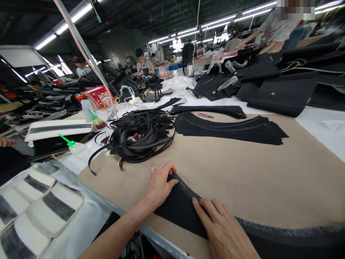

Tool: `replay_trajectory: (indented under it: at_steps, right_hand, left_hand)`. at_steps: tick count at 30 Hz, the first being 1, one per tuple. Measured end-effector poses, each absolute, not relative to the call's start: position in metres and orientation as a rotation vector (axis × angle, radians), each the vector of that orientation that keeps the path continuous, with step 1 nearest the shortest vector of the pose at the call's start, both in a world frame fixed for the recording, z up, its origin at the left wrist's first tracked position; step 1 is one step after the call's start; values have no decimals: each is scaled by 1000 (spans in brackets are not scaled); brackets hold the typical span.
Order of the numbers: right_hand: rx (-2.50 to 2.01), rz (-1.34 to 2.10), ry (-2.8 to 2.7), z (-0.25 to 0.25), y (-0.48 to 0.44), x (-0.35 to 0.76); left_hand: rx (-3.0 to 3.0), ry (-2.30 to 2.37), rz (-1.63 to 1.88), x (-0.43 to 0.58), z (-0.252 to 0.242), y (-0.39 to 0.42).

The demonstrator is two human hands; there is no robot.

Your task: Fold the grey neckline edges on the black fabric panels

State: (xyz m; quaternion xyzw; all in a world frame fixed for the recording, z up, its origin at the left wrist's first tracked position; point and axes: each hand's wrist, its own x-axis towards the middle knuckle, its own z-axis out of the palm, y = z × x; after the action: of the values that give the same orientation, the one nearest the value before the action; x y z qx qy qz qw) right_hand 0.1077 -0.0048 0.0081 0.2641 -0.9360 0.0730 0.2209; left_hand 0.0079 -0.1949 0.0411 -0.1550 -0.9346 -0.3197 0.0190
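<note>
A long curved black fabric piece lies along the near side of the brown work surface and runs out of view at the right. Its upper edge carries a narrow greyish band. My left hand pinches the piece's left end between thumb and curled fingers. Flat on the same piece, with fingers stretched toward the banded edge, rests my right hand. Beyond the hands sits a heap of coiled black straps. A stack of curved black pieces with stitch-like marks is to its right.
Small pink-handled snips lie behind the stack. Bottles with green nozzles, one whitish and one brownish, stand at left. White panels with dark stripes lie lower left. Black bags pile up at back right; people work beyond.
</note>
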Motion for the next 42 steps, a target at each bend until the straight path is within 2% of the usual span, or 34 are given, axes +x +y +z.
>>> replay_trajectory:
  at_steps: [8, 13, 19, 27, 38, 42]
  right_hand:
    - [680, 178, -2594, 10, -11, 108]
    - [635, 233, -2644, 9, -12, 108]
    - [435, 554, -2817, 23, -26, 95]
    - [44, 709, -3109, 59, -55, 65]
    - [188, 1059, -2964, 40, -50, 58]
    - [294, 998, -2932, 30, -51, 61]
  left_hand:
    - [-1103, -2519, -728, 21, 13, -217]
    - [-1164, -2629, -765, 26, 19, -227]
    - [-999, -2655, -985, 12, 45, -223]
    - [-1377, -3003, -660, -26, 71, -219]
    - [-1519, -2880, -611, -36, 67, -217]
    - [-1584, -2673, -515, -34, 56, -225]
